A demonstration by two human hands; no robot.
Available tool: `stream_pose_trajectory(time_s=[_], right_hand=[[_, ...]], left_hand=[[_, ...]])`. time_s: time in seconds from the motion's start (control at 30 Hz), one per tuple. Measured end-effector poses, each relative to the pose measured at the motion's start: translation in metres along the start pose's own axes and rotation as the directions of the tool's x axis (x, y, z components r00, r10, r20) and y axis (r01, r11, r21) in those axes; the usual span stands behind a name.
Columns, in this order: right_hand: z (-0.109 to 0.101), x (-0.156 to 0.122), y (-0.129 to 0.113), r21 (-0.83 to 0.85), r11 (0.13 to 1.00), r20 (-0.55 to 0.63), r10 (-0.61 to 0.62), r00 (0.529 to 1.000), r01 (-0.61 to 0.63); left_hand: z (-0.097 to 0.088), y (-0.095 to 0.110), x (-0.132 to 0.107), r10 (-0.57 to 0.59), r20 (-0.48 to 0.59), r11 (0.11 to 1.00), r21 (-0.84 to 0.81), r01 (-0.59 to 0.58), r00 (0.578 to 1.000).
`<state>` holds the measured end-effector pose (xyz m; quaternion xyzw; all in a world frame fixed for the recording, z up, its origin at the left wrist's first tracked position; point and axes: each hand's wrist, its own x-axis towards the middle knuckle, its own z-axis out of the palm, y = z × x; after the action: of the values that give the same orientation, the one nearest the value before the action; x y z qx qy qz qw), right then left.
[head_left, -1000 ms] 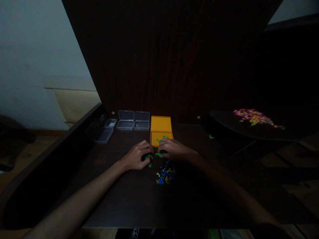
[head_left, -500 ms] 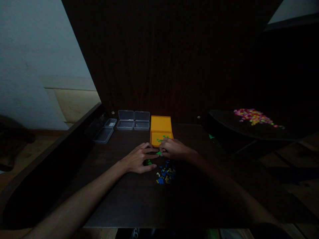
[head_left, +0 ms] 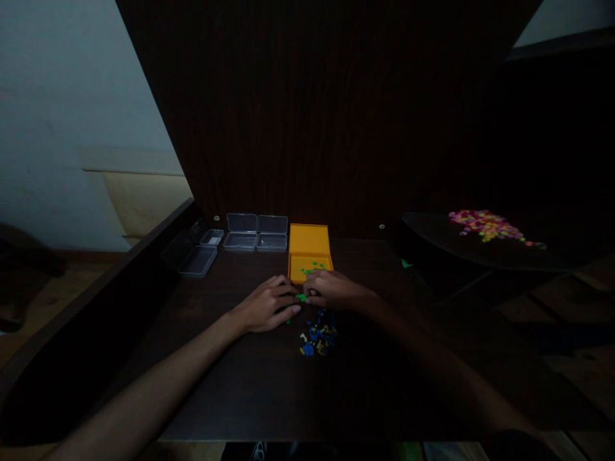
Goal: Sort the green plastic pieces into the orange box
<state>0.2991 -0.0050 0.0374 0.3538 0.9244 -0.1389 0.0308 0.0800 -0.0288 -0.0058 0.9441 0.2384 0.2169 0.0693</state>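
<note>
"Where's the green cluster (head_left: 301, 298)?"
"Just in front of the yellow box (head_left: 309, 240), between left hand (head_left: 268, 306) and right hand (head_left: 331, 289), about equally near."
"Grip?"
"Left: fingers loosely spread. Right: curled; whether it holds anything, I can't tell."
"Room?"
"Blue-and-yellow pieces (head_left: 309, 349) farther in front; desk (head_left: 360, 257) right of the box."

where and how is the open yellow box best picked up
Probably by the two side walls of its lower tray, coming from left and right together, kept level: loose green pieces lie inside. The raised lid at the far edge looks hinged, so it may swing if gripped. The right hand covers the near right corner in this view.
</note>
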Motion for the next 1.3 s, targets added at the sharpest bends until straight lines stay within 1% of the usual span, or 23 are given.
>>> stream_pose_trajectory(time_s=[0.2, 0.3, 0.37, 0.43, 0.5, 0.57, 0.63, 0.77, 0.9, 1.1, 1.17, 1.2, 1.23, 1.3], right_hand=[[0.001, -0.001, -0.001, 0.009, 0.998, 0.006, -0.061, 0.998, 0.061], [-0.006, -0.005, 0.005, 0.023, 0.996, -0.012, -0.090, 0.996, 0.090], [-0.014, -0.009, 0.011, 0.020, 0.997, -0.055, -0.077, 0.995, 0.078], [-0.022, -0.013, 0.018, 0.013, 1.000, -0.115, -0.019, 0.993, 0.021], [-0.026, -0.015, 0.027, 0.009, 0.996, -0.170, 0.089, 0.982, -0.088], [-0.026, -0.015, 0.034, -0.031, 0.978, -0.212, 0.197, 0.957, -0.208], [-0.022, -0.014, 0.039, -0.074, 0.956, -0.208, 0.264, 0.942, -0.285], [-0.012, -0.007, 0.038, -0.092, 0.941, -0.165, 0.309, 0.937, -0.327], [-0.004, -0.002, 0.034, -0.074, 0.936, -0.170, 0.329, 0.929, -0.345], [-0.003, -0.001, 0.037, -0.057, 0.926, -0.187, 0.358, 0.915, -0.374], [-0.006, -0.002, 0.034, -0.049, 0.931, -0.206, 0.346, 0.916, -0.362], [-0.007, -0.002, 0.031, -0.044, 0.941, -0.212, 0.319, 0.924, -0.335], [-0.008, -0.002, 0.027, -0.039, 0.956, -0.212, 0.277, 0.937, -0.291], [-0.009, -0.002, 0.019, -0.028, 0.986, -0.192, 0.155, 0.969, -0.164]], left_hand=[[-0.002, 0.001, 0.001, 0.006, -0.021, 1.000, -0.015, -0.006, 1.000], [-0.003, 0.001, 0.001, -0.008, 0.002, 1.000, -0.010, 0.008, 1.000], [-0.004, 0.002, 0.001, -0.012, 0.006, 1.000, -0.012, 0.012, 1.000], [-0.004, 0.002, 0.001, -0.010, -0.001, 1.000, -0.019, 0.010, 1.000], [-0.004, 0.003, 0.001, -0.009, -0.006, 1.000, -0.025, 0.009, 1.000], [-0.004, 0.002, 0.001, -0.012, -0.006, 1.000, -0.028, 0.012, 1.000], [-0.003, 0.002, 0.001, -0.014, -0.006, 0.999, -0.033, 0.014, 1.000], [-0.002, 0.001, 0.001, -0.005, -0.013, 0.999, -0.041, 0.005, 1.000], [-0.002, 0.001, 0.001, -0.005, -0.027, 0.999, -0.039, 0.004, 1.000], [-0.004, 0.002, 0.001, -0.019, -0.023, 0.998, -0.058, 0.018, 1.000], [-0.003, 0.001, 0.000, -0.014, -0.031, 0.998, -0.065, 0.012, 0.999], [-0.002, 0.001, 0.000, -0.010, -0.043, 0.998, -0.069, 0.007, 0.999], [-0.002, 0.000, -0.001, -0.006, -0.059, 0.997, -0.072, 0.001, 0.998], [0.000, -0.001, -0.002, -0.005, -0.104, 0.997, -0.079, -0.003, 0.995]])
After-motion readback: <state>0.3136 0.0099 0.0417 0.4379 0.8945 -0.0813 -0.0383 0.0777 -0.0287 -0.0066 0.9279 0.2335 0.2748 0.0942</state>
